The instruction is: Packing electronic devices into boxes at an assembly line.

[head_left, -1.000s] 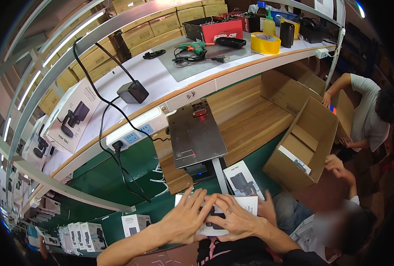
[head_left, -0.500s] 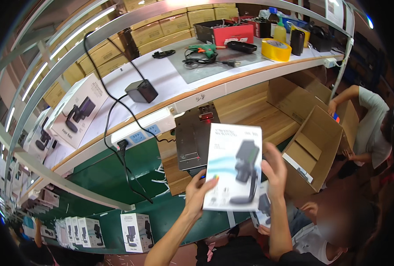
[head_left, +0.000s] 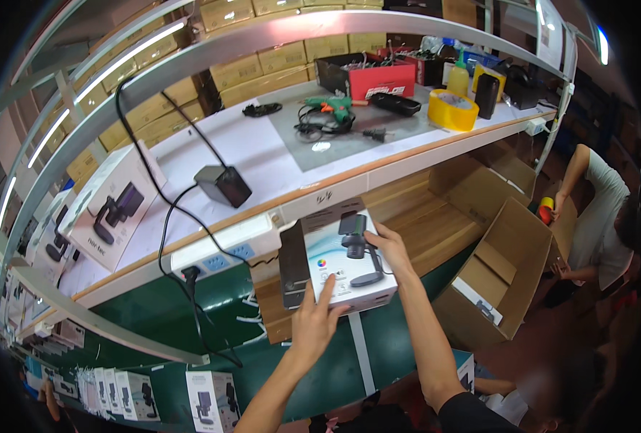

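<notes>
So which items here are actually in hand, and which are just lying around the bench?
In hand:
- white product box, held up by both hands
- left hand, under its near edge
- right hand, on its far side

Lying about:
- yellow tape roll
- green glue gun
- red parts bin
- black power adapter
- open cardboard carton
- boxed stock on the shelf

one tape roll, one glue gun
</notes>
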The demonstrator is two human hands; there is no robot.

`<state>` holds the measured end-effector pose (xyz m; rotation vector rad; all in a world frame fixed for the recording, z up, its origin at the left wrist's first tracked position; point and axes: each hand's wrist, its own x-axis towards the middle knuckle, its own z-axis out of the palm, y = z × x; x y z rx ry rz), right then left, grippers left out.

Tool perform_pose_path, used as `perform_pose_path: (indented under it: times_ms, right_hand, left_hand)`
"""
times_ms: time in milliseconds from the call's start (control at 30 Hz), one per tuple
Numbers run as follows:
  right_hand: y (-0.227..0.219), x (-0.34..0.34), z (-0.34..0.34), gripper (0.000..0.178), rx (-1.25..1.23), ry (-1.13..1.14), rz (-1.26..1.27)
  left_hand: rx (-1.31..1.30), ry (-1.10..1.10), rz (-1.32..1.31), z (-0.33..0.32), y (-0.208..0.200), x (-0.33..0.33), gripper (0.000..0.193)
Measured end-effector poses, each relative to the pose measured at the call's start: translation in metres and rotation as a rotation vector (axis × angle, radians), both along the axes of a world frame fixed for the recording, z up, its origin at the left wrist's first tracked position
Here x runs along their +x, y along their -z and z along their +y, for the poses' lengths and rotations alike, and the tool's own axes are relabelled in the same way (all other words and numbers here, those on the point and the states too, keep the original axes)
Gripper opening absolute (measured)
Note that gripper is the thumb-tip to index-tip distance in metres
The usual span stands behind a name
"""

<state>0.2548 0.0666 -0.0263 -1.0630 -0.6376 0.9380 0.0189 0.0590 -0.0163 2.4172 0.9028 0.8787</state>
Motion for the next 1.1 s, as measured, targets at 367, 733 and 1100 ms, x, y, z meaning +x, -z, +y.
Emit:
perform_pose_path:
  times_ms: [367,733,1100]
  right_hand:
    - [0.038,0.036,0.072,0.068,-0.061,0.055,-0.085]
    - [0.086,-0.062,-0.171,0.092,0.148,0.221,0.097]
    - [0.108,-0.112,-0.289,0.083,-0.476,0.691,-0.954]
  left_hand:
    - [-0.041,0.005,-0.104,0.059,0.006,0.023,0.063]
    - [-0.532,0.154,-0.308,-0.118,0.07,-0.067,0.019]
    - [-0.851,0.213,0.084,-0.145,0.118,-0.087,0.017]
